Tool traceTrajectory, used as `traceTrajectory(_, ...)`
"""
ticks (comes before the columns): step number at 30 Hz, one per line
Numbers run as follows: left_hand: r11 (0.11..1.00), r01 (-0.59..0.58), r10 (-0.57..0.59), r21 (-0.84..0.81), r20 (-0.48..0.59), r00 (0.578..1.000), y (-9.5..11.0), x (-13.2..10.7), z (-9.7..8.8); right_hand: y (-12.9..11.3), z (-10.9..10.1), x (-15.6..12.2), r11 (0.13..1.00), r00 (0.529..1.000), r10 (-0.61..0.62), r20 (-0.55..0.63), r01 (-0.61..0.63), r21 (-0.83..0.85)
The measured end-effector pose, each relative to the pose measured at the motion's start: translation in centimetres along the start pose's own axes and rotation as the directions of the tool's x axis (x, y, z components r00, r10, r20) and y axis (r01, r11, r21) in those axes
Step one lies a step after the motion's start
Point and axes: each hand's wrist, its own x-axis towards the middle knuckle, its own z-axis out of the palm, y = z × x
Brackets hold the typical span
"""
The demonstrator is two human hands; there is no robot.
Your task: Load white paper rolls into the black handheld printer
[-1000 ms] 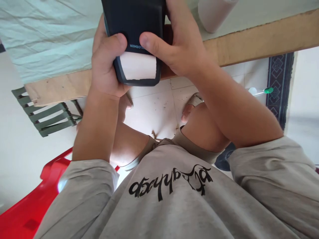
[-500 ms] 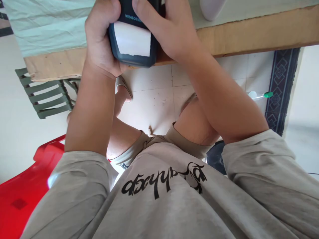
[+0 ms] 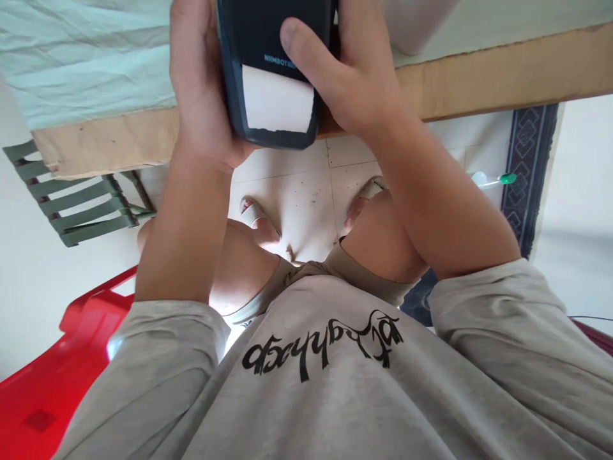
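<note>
Thumb of the left hand (image 3: pixel 204 96) lifted from the front of the black device (image 3: pixel 253 32); left foot (image 3: pixel 264 231) drawn in.
The thumb of the right hand (image 3: pixel 357 80) has been slid slightly higher, above the lettering (image 3: pixel 275 60). The foot has been shifted inward, nearer the body, its sandal (image 3: pixel 251 214) more fully exposed.

Handheld device (image 3: pixel 258 38) (landmark): over the near edge of the table (image 3: pixel 479 73), between left hand (image 3: pixel 198 102) and right hand (image 3: pixel 357 83).
Paper (image 3: pixel 278 99): on the device's near end.
Cloth (image 3: pixel 90 57): on the table, left of the device.
Roll-shaped object (image 3: pixel 421 19): on the table, right of the device.
Stool (image 3: pixel 76 201): left of the device, beside the table's end.
Chair (image 3: pixel 76 364): left of the device, nearer the wearer.
Bottle-like item (image 3: pixel 507 179): right of the device, reaching over the floor border (image 3: pixel 529 140).
</note>
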Motion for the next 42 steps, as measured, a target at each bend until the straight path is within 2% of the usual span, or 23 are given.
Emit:
traceTrajectory(2, 0.998, -0.049, 0.042, 0.032, 0.196, 0.980, 0.1, 0.1, -0.1, -0.2, 0.0, -0.2, 0.999, 0.999, -0.040, -0.019, 0.040, -0.007)
traceTrajectory(3, 0.997, -0.068, 0.056, 0.039, 0.249, 0.967, 0.2, 0.2, -0.3, -0.3, -0.1, -0.3, 0.998, 0.998, -0.054, -0.018, 0.054, -0.010)
traceTrajectory(9, 0.994, -0.090, 0.080, 0.058, 0.156, 0.984, 0.2, 0.3, -1.1, -1.6, -0.6, -0.8, 0.991, 0.991, -0.129, 0.025, 0.129, -0.034)
traceTrajectory(14, 0.995, -0.074, 0.066, 0.069, 0.106, 0.992, 0.2, 0.4, -0.9, -2.4, -0.9, -0.9, 0.987, 0.992, -0.121, 0.045, 0.125, -0.099)
traceTrajectory(21, 0.967, -0.256, 0.254, 0.018, 0.067, 0.965, -0.1, 1.4, -0.6, -1.6, -1.0, -0.2, 0.972, 0.977, -0.201, 0.077, 0.209, -0.111)
traceTrajectory(25, 0.982, -0.188, 0.189, -0.021, 0.041, 0.981, 0.2, 1.5, -0.7, -1.7, -1.4, -0.1, 0.959, 0.967, -0.228, 0.112, 0.243, -0.149)
traceTrajectory(29, 0.991, -0.117, 0.122, -0.064, 0.096, 0.988, 0.7, 1.2, -0.6, -2.6, -2.0, -0.5, 0.934, 0.962, -0.223, 0.156, 0.257, -0.249)
traceTrajectory(30, 0.994, -0.092, 0.098, -0.057, 0.117, 0.988, 0.8, 1.1, -0.5, -2.9, -2.1, -0.6, 0.924, 0.970, -0.207, 0.128, 0.236, -0.302)
traceTrajectory(32, 0.999, -0.043, 0.047, -0.033, 0.151, 0.987, 0.8, 0.8, -0.6, -3.4, -2.2, -1.0, 0.891, 0.979, -0.202, -0.015, 0.178, -0.417)
traceTrajectory(34, 0.999, -0.049, 0.049, -0.008, 0.159, 0.986, 0.5, 0.8, -0.9, -3.9, -1.9, -1.3, 0.879, 0.955, -0.241, -0.175, 0.138, -0.455)
traceTrajectory(36, 0.995, -0.094, 0.090, 0.021, 0.147, 0.985, 0.2, 0.9, -1.3, -4.3, -1.2, -1.3, 0.919, 0.924, -0.239, -0.299, 0.116, -0.376)
traceTrajectory(38, 0.993, -0.108, 0.099, 0.053, 0.150, 0.984, -0.1, 1.0, -1.7, -4.4, -0.5, -1.0, 0.967, 0.893, -0.208, -0.399, 0.127, -0.220)
traceTrajectory(40, 0.991, -0.111, 0.097, 0.077, 0.159, 0.982, -0.2, 1.1, -1.9, -4.5, 0.0, -0.6, 0.983, 0.850, -0.184, -0.493, 0.155, -0.100)
traceTrajectory(42, 0.989, -0.113, 0.096, 0.093, 0.170, 0.981, -0.2, 1.1, -2.0, -4.4, 0.3, -0.2, 0.983, 0.811, -0.182, -0.556, 0.172, -0.071)
